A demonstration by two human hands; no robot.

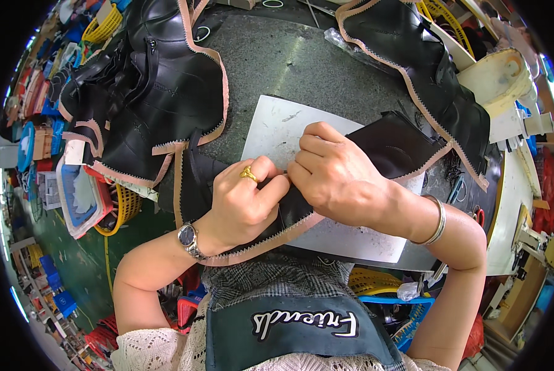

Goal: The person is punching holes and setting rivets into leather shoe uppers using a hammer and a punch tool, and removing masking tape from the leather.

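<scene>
My left hand point(243, 198), with a gold ring and a wristwatch point(188, 236), is closed in a pinch at the edge of a black leather piece point(391, 145). My right hand point(335, 176), a silver bangle point(439, 219) on its wrist, is closed at the same spot, its fingertips meeting the left ones. The exact bit pinched is mostly hidden by the fingers. The piece stretches beneath both hands, and a tan zigzag-cut border point(270, 241) runs along its near side. Under it lies a white sheet point(266, 123) with dark smudges.
Black leather pieces with tan borders are heaped at the left point(184, 93) and right point(437, 80) of the grey worktable point(246, 55). A yellow basket point(127, 207) and a clear-sided tub point(79, 198) stand at the left. A cream-coloured machine point(499, 77) is at the right.
</scene>
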